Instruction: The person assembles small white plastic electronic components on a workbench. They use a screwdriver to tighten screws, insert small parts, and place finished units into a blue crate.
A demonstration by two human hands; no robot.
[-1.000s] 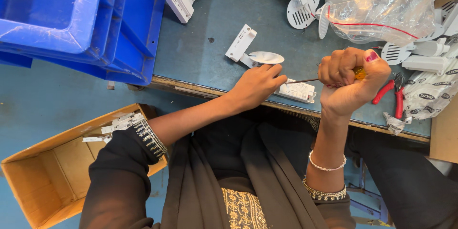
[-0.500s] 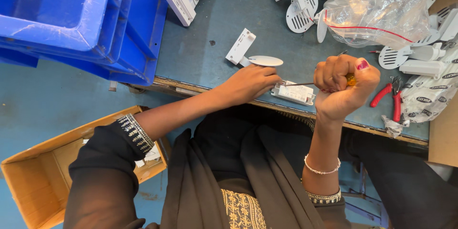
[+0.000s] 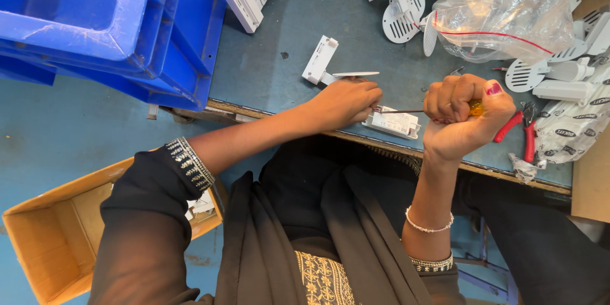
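Right hand (image 3: 467, 117) clenched on screwdriver (image 3: 416, 112) — left hand (image 3: 343, 101) grasping white part (image 3: 394, 123); clear bag (image 3: 508, 9) behind.

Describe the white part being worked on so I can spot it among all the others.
Find the near edge of the blue-grey workbench. There, a flat white rectangular block lies between the left hand and right hand. Unlike neighbouring parts, it has no round slotted disc.
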